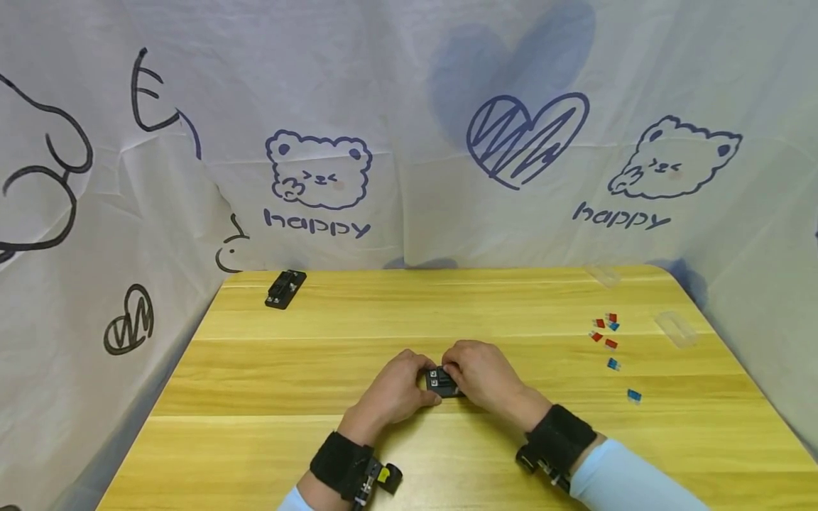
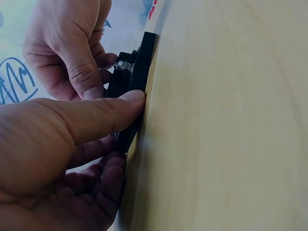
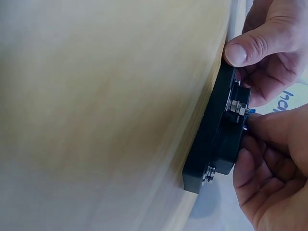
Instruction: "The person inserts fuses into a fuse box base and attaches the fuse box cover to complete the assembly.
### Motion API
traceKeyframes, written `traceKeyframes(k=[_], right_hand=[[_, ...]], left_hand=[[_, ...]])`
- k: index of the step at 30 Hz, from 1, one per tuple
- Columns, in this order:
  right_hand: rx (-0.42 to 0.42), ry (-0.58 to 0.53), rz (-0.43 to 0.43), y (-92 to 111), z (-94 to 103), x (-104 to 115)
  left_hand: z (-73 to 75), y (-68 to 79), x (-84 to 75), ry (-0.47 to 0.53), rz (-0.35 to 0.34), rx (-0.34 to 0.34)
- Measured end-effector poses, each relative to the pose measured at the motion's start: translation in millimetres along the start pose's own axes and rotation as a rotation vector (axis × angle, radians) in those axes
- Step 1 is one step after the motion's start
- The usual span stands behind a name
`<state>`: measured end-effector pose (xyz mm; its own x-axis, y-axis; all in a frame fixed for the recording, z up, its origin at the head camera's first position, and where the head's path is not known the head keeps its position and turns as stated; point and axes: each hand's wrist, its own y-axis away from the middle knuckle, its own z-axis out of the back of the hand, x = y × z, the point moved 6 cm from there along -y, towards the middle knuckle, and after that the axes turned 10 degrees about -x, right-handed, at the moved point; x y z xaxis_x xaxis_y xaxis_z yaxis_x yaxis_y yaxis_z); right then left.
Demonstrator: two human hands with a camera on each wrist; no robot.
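Observation:
A black fuse block (image 1: 442, 382) with metal bolts and nuts (image 3: 237, 108) lies flat on the wooden table between both hands. My left hand (image 1: 397, 389) holds its left end, with the thumb (image 2: 130, 98) along the near edge. At the top of the block, my right hand (image 1: 488, 380) pinches a small blue blade fuse (image 3: 251, 111) between thumb and fingers. Only a bit of blue shows there, so how deep the fuse sits cannot be told. In the head view the right hand covers the block's right end.
A second black fuse block (image 1: 285, 289) lies at the table's back left. Several red blade fuses (image 1: 611, 344) and blue blade fuses (image 1: 634, 395) are scattered at the right. Two clear plastic pieces (image 1: 676, 329) rest near the right edge. White cloth (image 1: 422, 213) hangs behind.

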<state>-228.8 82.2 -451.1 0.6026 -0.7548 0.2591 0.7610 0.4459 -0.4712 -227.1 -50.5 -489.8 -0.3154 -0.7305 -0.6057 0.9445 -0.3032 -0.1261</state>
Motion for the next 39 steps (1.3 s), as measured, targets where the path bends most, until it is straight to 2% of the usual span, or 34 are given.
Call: traceKeyframes(k=[13,20,25,32,39], right_hand=[[0.014,-0.041,-0.059,2,-0.6,-3],[0.030,-0.022,-0.150,10,5.7,-17],[-0.002,0.013,-0.218,23,24.9,-41],[-0.030,0.058,-0.284,48,60.6,-92],[0.043,0.132,-0.335,76,91.2,-140]], left_hand=[[0.4,0.5,0.6,-0.002,0.009,0.003],[1.4,0.4,0.2,0.000,0.013,-0.004],[0.6,0.6,0.3,0.007,0.022,-0.010],[0.0,1.9,1.9,0.007,0.048,-0.004],[0.6,2.4,2.6,0.006,0.056,0.003]])
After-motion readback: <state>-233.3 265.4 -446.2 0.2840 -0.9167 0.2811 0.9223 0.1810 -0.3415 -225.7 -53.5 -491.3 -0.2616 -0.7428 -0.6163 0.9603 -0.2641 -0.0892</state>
